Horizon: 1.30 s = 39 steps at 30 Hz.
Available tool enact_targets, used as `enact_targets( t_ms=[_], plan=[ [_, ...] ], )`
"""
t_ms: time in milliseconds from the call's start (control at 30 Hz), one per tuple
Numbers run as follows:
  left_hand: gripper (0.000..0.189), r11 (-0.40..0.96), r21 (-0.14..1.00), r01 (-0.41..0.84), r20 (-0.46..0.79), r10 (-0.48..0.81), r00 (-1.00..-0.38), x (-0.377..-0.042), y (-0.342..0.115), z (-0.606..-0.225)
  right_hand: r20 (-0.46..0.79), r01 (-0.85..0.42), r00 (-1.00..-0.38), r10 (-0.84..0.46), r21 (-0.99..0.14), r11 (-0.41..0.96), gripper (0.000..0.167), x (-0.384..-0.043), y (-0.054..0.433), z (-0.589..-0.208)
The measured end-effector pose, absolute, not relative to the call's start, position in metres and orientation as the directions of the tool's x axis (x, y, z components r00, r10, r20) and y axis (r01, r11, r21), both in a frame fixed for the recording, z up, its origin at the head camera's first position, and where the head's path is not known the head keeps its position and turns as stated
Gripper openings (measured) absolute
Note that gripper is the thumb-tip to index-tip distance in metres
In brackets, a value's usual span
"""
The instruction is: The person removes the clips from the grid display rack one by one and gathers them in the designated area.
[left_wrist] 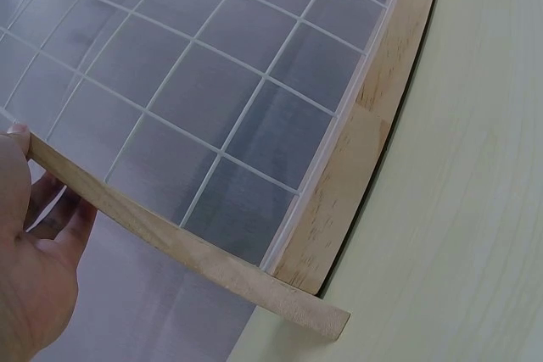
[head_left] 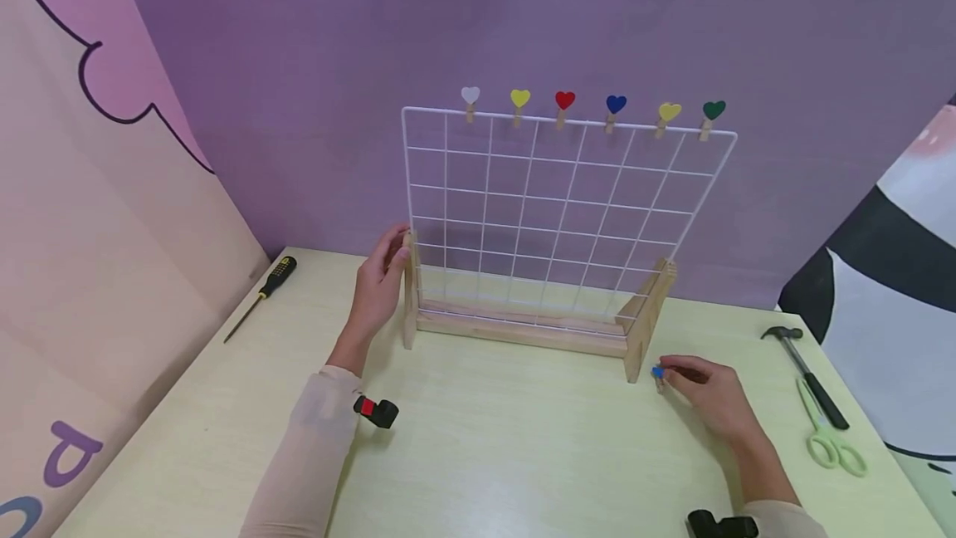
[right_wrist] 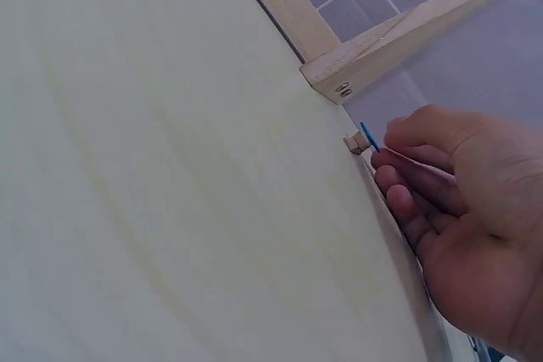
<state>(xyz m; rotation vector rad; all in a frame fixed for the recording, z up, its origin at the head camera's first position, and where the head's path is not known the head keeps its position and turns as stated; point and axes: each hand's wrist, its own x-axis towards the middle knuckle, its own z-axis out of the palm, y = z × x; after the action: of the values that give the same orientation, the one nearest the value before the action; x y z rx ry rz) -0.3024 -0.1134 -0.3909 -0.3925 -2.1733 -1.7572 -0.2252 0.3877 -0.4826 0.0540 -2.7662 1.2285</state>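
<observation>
A white wire grid point(head_left: 553, 206) stands upright in a wooden stand point(head_left: 523, 335). Along its top bar sit several small clothespins with hearts, among them a white heart point(head_left: 470, 95), a red heart point(head_left: 565, 100) and a green heart point(head_left: 714, 110). My left hand point(head_left: 379, 281) grips the stand's left side post point(left_wrist: 161, 231), thumb on the near side, fingers behind. Low over the table, right of the stand's right leg point(head_left: 648, 322), my right hand point(head_left: 708, 397) pinches a small clothespin with a blue heart point(right_wrist: 370, 136) at its fingertips; its wooden part point(right_wrist: 356, 143) points away from the hand.
On the pale table point(head_left: 478, 455), a screwdriver point(head_left: 278, 276) lies by the left edge. Near the right edge are a hammer point(head_left: 810, 376) and green scissors point(head_left: 825, 438). A purple backdrop point(head_left: 299, 65) rises behind the table.
</observation>
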Motion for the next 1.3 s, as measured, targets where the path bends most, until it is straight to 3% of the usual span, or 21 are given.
enact_targets(
  t_ms=[167,367,700,1067,1300],
  plan=[
    [0.045,0.202,0.894,0.401,0.407,0.011,-0.913,-0.304,-0.115,-0.392,0.082,-0.044,-0.996,0.038,-0.808,0.588,0.047,-0.224,0.390,-0.472],
    [0.045,0.201,0.888,0.414,0.419,0.017,-0.908,-0.304,-0.117,-0.392,0.144,-0.121,-0.990,0.009,-0.861,0.494,0.042,-0.225,0.382,-0.443],
    [0.045,0.181,0.895,0.407,0.414,0.000,-0.910,-0.304,-0.119,-0.394,0.243,-0.236,-0.969,-0.052,-0.835,0.497,0.039,-0.227,0.354,-0.379],
    [0.045,0.195,0.890,0.412,0.416,0.018,-0.909,-0.305,-0.112,-0.394,0.316,-0.304,-0.945,-0.088,-0.746,0.592,0.038,-0.229,0.327,-0.308],
    [0.045,0.184,0.894,0.408,0.412,0.017,-0.911,-0.304,-0.115,-0.392,0.381,-0.357,-0.921,-0.079,-0.746,0.563,0.035,-0.235,0.294,-0.271]
  ],
)
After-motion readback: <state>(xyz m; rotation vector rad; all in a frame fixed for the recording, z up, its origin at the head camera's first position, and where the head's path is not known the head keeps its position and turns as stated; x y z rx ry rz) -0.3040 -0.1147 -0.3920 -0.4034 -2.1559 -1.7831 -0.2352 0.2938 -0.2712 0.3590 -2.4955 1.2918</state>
